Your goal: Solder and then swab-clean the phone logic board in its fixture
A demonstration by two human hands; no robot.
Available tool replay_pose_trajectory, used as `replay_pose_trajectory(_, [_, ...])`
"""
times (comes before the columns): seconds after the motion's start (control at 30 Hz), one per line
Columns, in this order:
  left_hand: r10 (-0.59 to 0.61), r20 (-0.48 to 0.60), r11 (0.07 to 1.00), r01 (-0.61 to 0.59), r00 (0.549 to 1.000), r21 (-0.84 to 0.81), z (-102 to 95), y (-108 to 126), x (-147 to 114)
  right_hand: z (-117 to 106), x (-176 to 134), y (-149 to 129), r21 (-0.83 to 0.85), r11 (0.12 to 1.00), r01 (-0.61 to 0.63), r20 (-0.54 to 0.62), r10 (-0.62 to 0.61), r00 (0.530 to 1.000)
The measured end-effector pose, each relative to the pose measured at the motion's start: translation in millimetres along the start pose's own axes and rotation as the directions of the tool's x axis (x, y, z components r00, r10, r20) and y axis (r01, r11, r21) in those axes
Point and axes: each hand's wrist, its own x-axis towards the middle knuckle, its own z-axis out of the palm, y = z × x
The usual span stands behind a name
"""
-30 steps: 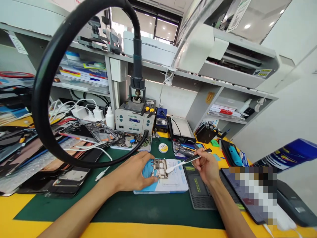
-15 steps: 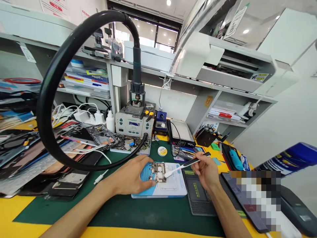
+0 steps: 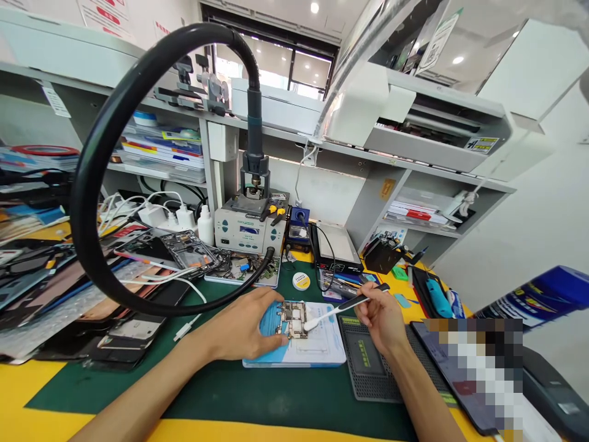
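Note:
My left hand [image 3: 246,325] steadies a small phone circuit board [image 3: 294,312] between its thumb at the near edge and its fingers at the far edge. The board lies on a flat blue-and-white box [image 3: 329,350]. Pinched in my right hand [image 3: 380,316] is a slim brush [image 3: 334,310] with a black and white handle. Its white head slants down to the left and touches the right side of the board. My left palm partly covers the box's left end.
A thick black hose [image 3: 87,166] loops from the hot-air station [image 3: 248,230]. Piled phone parts [image 3: 133,313] lie left. A round white tin [image 3: 301,280] sits behind the box. Right are a dark ridged mat [image 3: 368,362], a tablet [image 3: 451,374] and a blue spray can [image 3: 538,298].
The brush head has shifted slightly left over the board, and my right hand has moved a little left with it. My left hand keeps its grip on the board.

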Motion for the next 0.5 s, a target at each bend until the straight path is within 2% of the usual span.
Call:
replay_pose_trajectory(0.3, [-0.006, 0.013, 1.0, 0.007, 1.0, -0.02, -0.6, 0.8, -0.2, -0.2, -1.0, -1.8, 0.005, 1.0, -0.011, -0.011, 0.011, 1.0])
replay_pose_trajectory(0.5, [0.002, 0.005, 1.0, -0.002, 1.0, -0.017, -1.6, 1.8, -0.3, 0.5, -0.9, -1.3, -0.007, 0.999, -0.04, 0.031, 0.04, 0.999])
